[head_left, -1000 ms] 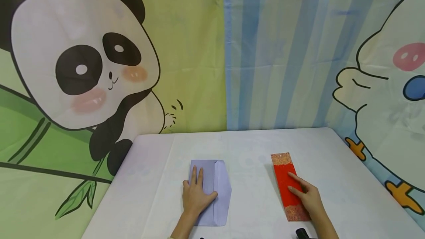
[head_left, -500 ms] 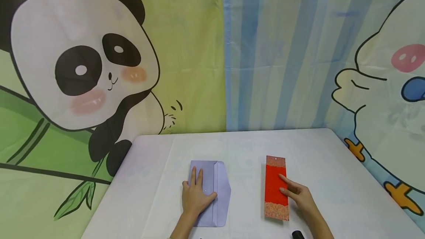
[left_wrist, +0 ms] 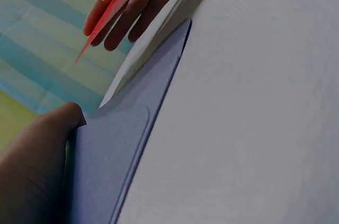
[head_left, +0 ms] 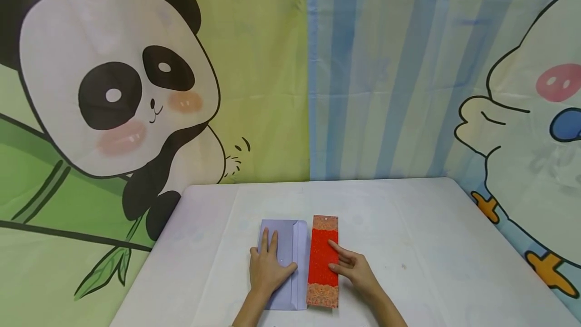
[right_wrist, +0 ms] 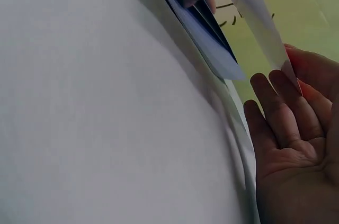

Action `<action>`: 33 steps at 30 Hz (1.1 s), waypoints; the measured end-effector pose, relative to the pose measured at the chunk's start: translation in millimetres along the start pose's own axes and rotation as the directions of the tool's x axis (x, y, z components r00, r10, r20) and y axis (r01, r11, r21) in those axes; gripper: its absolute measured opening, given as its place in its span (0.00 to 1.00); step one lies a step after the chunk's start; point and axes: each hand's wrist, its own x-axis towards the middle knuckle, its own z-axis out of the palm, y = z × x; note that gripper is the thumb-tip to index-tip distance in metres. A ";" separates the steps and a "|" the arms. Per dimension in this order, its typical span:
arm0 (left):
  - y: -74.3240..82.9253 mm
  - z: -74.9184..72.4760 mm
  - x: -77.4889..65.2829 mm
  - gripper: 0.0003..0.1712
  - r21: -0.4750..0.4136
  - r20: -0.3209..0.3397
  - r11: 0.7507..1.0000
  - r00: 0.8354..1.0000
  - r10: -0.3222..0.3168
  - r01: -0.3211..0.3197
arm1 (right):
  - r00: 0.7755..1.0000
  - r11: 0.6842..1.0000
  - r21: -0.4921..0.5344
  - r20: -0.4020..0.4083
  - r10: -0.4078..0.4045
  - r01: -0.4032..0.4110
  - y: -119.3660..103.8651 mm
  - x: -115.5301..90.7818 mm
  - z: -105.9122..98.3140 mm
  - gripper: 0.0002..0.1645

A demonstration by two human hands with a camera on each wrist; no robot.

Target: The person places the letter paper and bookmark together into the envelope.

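Note:
A lavender envelope (head_left: 284,246) lies on the table, its flap side toward the right. My left hand (head_left: 268,270) rests on it with fingers spread and straight; in the left wrist view the thumb side of the left hand (left_wrist: 39,147) borders the envelope (left_wrist: 116,139). Between thumb and fingers, my right hand (head_left: 358,270) pinches the right edge of a long red card (head_left: 322,256) with patterned orange-pink ends. That card stands upright lengthwise, overlapping the envelope's flap in the head view. In the right wrist view, the card's pale back (right_wrist: 259,17) is held above the envelope (right_wrist: 212,57).
A white-covered table (head_left: 422,246) spreads around both hands, its far edge against the backdrop. Behind hang printed cloths, a panda (head_left: 113,24) on the left and a pale cartoon figure (head_left: 540,180) on the right.
My right hand has carried the red card leftward from the table's right side to the envelope, turning it straighter. The left hand has stayed put. A black object near the front edge has left view.

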 end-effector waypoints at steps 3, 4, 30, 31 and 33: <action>0.4 -0.1 0.3 0.55 -0.007 -0.006 1.000 1.000 -0.001 0.001 | 0.998 0.999 0.034 0.055 -0.037 0.035 2.3 6.2 11.0 0.36; 0.5 -0.1 0.4 0.55 -0.007 -0.007 1.000 1.000 -0.002 0.002 | 0.997 0.998 0.037 0.066 -0.049 0.046 3.4 7.9 13.4 0.36; 1.9 -1.4 0.0 0.54 -0.034 -0.014 0.999 1.000 -0.023 0.023 | 0.977 0.975 -0.141 0.156 -0.148 0.170 -17.9 9.7 34.4 0.33; 1.8 -1.7 0.0 0.54 -0.032 -0.016 0.999 1.000 -0.023 0.022 | 0.978 0.974 -0.157 0.155 -0.142 0.166 -21.9 8.4 35.3 0.33; 1.9 -2.3 0.0 0.54 -0.028 -0.018 0.999 1.000 -0.023 0.022 | 0.977 0.967 -0.187 0.157 -0.143 0.171 -25.5 7.5 36.8 0.32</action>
